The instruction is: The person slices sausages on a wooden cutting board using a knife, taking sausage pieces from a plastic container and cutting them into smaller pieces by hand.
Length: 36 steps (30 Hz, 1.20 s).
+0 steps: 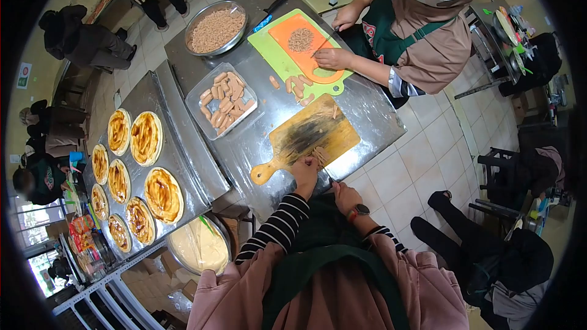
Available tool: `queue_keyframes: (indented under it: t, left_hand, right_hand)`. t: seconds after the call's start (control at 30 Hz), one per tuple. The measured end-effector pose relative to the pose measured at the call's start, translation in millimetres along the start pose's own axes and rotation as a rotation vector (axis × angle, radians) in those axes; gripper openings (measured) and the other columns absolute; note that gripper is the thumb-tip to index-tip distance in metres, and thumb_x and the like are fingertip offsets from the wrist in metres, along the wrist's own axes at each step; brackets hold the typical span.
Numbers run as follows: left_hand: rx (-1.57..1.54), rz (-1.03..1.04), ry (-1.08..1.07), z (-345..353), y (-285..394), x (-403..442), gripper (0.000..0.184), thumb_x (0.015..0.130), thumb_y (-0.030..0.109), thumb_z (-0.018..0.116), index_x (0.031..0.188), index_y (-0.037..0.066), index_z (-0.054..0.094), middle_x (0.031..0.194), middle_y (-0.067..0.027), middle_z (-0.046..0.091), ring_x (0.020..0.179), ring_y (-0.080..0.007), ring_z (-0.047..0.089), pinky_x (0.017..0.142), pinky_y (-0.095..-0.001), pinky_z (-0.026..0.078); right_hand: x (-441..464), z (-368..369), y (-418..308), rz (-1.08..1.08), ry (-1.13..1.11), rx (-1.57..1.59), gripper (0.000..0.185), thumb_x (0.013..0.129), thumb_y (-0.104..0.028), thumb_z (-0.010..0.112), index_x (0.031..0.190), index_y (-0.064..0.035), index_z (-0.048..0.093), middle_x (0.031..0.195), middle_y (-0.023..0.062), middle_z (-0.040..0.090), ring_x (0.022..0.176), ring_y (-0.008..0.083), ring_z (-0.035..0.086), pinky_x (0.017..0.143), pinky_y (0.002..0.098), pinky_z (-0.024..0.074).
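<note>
My left hand (304,172) is at the lower edge of a worn wooden cutting board (339,136), its fingers closed on thin strips of sausage (319,154). Just to its right, my right hand (347,198) is wrapped round the handle of a knife (331,178), whose blade points up toward the board. The board's rounded handle sticks out to the left. A short sausage strip (334,111) lies near the board's top right corner. Above the board, several whole sausages (298,87) rest by the green mat, and a plastic tub (205,123) holds many more.
A co-worker (422,36) cuts on an orange board (290,30) over a green mat (265,41). A bowl of chopped filling (216,27) and a black-handled knife (276,4) are behind. Round topped doughs (164,195) lie on the left table, above a container of dough (195,244).
</note>
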<state>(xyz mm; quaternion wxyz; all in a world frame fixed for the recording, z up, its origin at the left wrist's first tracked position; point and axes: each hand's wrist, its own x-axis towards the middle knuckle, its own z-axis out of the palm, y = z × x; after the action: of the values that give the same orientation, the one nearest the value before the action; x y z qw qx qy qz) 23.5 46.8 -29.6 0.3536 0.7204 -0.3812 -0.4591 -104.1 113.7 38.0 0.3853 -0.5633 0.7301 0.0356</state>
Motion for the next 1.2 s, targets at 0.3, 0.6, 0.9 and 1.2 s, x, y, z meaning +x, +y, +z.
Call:
queue_keyframes:
  t: [0.3,0.6,0.9,1.2]
  left_hand:
    - [0.306,0.088,-0.041,-11,50,-12,0.033,0.071,0.019,0.064,0.092,-0.003,0.051,0.076,-0.0171,0.062,0.072,-0.031,0.061,0.065,-0.0363,0.048]
    - [0.308,0.281,-0.247,-15,46,0,0.049,0.066,0.01,0.069,0.104,0.002,0.04,0.089,-0.022,0.059,0.084,-0.0367,0.058,0.071,-0.0398,0.047]
    - [0.415,0.239,-0.158,-15,38,3,0.032,0.073,0.017,0.061,0.095,-0.001,0.046,0.075,-0.0209,0.058,0.072,-0.0329,0.059,0.064,-0.0371,0.046]
    - [0.624,0.263,0.075,-45,54,13,0.024,0.074,0.011,0.057,0.092,0.0,0.046,0.084,-0.0194,0.052,0.082,-0.0358,0.053,0.07,-0.0422,0.043]
  right_hand:
    - [-26,-18,22,0.088,0.088,0.061,0.047,0.091,-0.041,0.028,0.09,-0.0027,0.055,0.077,0.0251,0.059,0.076,0.0425,0.056,0.069,0.0502,0.0437]
    - [0,-15,7,0.029,0.168,0.158,0.049,0.091,-0.042,0.025,0.089,-0.0035,0.056,0.076,0.0256,0.058,0.075,0.0431,0.055,0.068,0.0496,0.0423]
    - [35,-5,-9,-0.144,0.086,0.083,0.051,0.091,-0.04,0.024,0.089,0.0008,0.055,0.077,0.0236,0.06,0.076,0.0391,0.058,0.07,0.0477,0.0448]
    - [34,-3,-7,-0.104,0.081,0.125,0.051,0.091,-0.04,0.024,0.09,-0.001,0.056,0.077,0.023,0.059,0.078,0.0397,0.056,0.07,0.0473,0.0429]
